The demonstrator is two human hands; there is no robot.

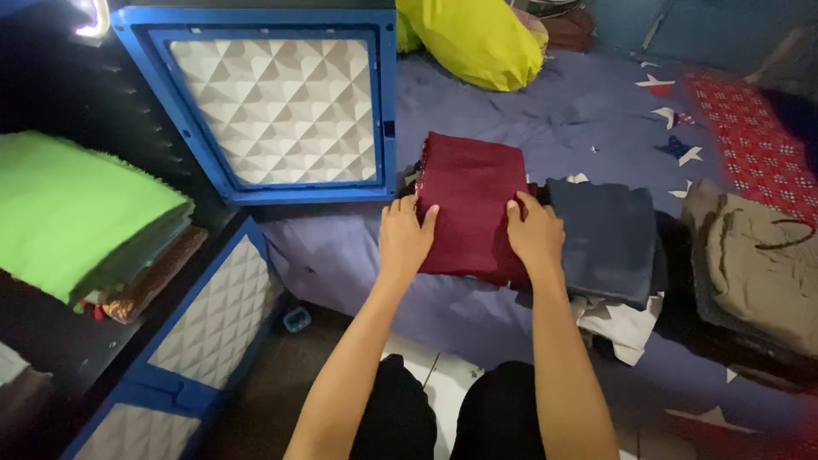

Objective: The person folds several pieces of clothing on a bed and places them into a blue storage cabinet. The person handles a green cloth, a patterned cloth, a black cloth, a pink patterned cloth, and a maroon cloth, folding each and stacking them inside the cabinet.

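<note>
Two hands: left hand (404,234) and right hand (535,232) lie flat, fingers spread, on the maroon cloth (470,204), gripping nothing.
Maroon cloth: already folded, on the bed's (545,119) near edge.
Right of it: dark folded cloth (607,238), likewise stacked.
Far right: olive garment (763,268), seemingly unfolded.

folded cloth (470,200) on the bed (358,255), between open cabinet door (273,102) and folded garment (609,238)

Both hands, left (405,238) and right (535,234), lie flat (fingers forward), forearms outstretched.
</note>
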